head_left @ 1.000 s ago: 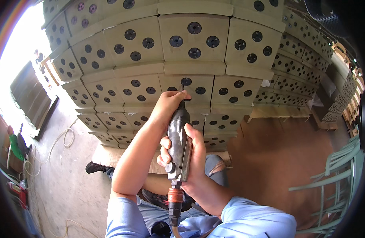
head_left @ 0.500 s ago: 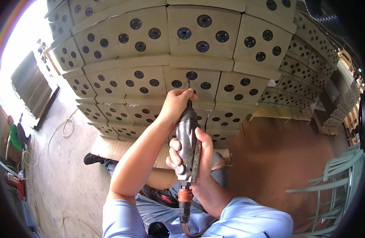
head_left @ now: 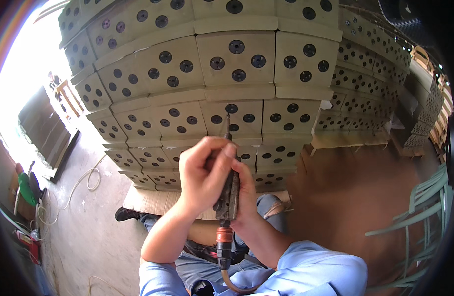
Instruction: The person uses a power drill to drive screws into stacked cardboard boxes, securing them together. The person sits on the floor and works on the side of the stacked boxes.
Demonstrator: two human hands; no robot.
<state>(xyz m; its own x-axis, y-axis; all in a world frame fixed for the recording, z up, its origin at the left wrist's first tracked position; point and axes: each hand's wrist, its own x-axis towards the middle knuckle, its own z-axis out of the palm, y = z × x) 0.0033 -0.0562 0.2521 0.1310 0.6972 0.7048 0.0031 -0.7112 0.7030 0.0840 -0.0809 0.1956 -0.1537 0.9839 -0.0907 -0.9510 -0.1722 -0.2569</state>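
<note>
My left hand (head_left: 203, 172) and my right hand (head_left: 244, 192) are both wrapped around a dark pencil-shaped air tool (head_left: 229, 195). Its thin bit (head_left: 227, 124) points up and away at the stacked pale blocks (head_left: 236, 64), each block pierced by several round dark holes. The left hand grips the front of the tool body from the left, with its fingers over the top. On the other side, the right hand cups the tool from beneath. An orange fitting (head_left: 224, 235) and a hose (head_left: 232, 281) leave the tool's rear toward my chest.
The wall of stacked blocks fills the upper view and rests on a board (head_left: 153, 202). A green slatted chair (head_left: 419, 222) stands at the right. Coiled cable (head_left: 91, 177) lies on the concrete floor at left, near a dark panel (head_left: 44, 128) and a green bottle (head_left: 24, 187).
Both hands have pulled the tool nearer to me and lower in view. The left hand has slid back from the tip onto the tool body, and the bit now shows bare.
</note>
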